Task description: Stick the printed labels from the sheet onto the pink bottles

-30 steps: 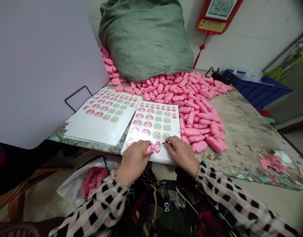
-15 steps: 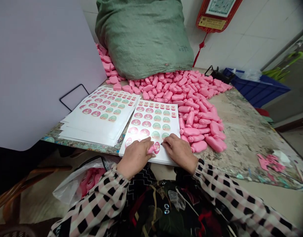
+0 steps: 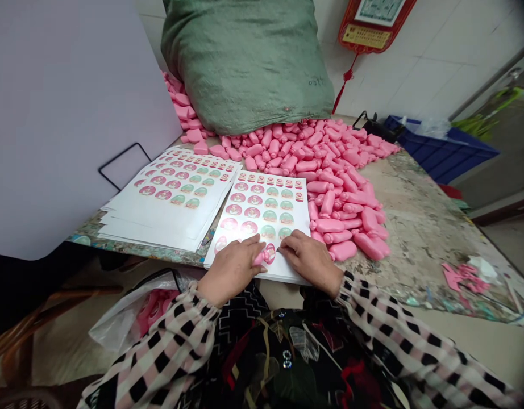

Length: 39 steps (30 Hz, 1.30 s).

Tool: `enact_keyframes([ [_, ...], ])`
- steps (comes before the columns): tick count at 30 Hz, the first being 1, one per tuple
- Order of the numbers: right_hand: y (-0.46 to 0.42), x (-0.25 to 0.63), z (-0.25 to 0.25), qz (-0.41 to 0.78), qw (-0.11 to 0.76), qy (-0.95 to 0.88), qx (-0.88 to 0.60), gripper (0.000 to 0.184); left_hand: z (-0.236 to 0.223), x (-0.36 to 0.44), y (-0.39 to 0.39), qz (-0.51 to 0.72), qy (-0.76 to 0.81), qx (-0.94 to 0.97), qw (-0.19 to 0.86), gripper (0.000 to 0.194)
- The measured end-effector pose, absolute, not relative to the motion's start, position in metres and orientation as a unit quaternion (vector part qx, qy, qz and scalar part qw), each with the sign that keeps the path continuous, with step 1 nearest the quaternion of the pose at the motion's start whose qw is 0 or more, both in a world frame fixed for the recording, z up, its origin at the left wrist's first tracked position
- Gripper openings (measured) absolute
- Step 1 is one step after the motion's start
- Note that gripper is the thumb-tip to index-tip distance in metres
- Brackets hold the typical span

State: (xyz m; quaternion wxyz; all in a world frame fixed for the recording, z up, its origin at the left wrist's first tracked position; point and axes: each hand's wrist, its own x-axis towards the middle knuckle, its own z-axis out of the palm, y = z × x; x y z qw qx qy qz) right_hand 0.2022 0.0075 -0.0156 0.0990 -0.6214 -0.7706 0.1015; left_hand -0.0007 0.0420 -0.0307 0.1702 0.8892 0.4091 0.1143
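In the head view, the left hand [image 3: 234,268] is curled closed around a pink bottle [image 3: 260,259] over the sticker sheet [image 3: 283,269]. Apart from it, the right hand [image 3: 314,261] pinches a thin dark object [image 3: 278,249] beside an oval sticker [image 3: 269,253].

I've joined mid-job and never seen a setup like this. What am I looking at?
No machine here: these are a person's bare left hand and right hand, seen from a camera worn on the head, looking forward and down. On the paint-stained table lie two stacks of white paper sheets printed with pink and green labels, a heap of pink plastic-looking bottles and a bulging green cloth sack. The left hand holds a small pink bottle; the right pinches a tiny dark object, too small to identify.
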Motion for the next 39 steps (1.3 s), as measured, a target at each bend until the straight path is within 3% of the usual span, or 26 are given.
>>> enact_keyframes([
  [9,-0.009,0.185,-0.034,0.114,0.171,-0.673,-0.711,0.022,-0.033,-0.001,0.041,0.101,0.407,0.894,0.158,0.049],
  [39,-0.011,0.183,-0.029,0.171,0.17,-0.661,-0.71,0.016,-0.028,-0.002,0.036,0.084,0.384,0.907,0.149,0.043],
])
